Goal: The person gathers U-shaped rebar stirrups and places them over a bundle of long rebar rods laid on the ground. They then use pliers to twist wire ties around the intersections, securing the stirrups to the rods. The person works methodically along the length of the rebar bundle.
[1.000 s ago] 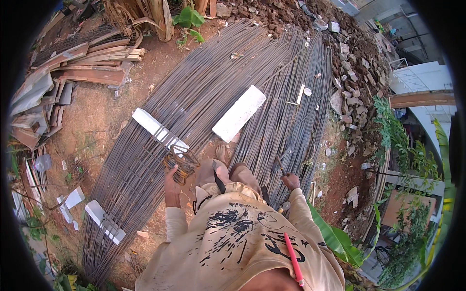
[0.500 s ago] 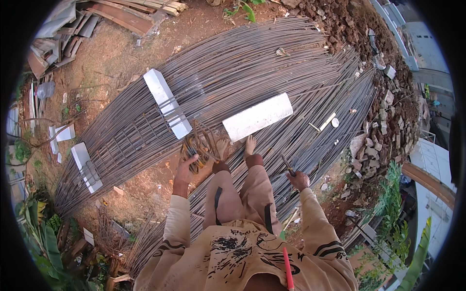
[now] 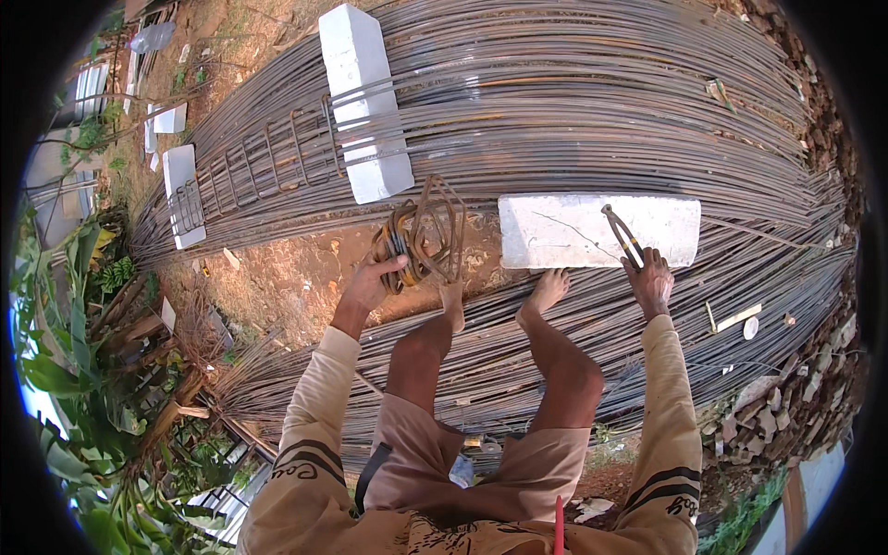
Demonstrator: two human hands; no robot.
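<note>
My left hand is closed round a bundle of bent rebar stirrups. The stirrups hang just above bare soil beside my left foot. In my right hand is a pair of pincers, gripped by the handles, with its head over a long white block. That block lies in front of my right foot and has a crack across its top. Left of it, a second white block has several bars resting across it. A rebar cage with stirrups stretches from there to a smaller white block.
Long bundles of steel bars cover the ground ahead and run under my legs. Broken rubble borders them at the right. Banana leaves and tangled thin wire are at the left.
My view has turned and come lower, and my knees are now bent. My right hand has brought the pincers from the right side over the white block. The left hand still holds the stirrups.
</note>
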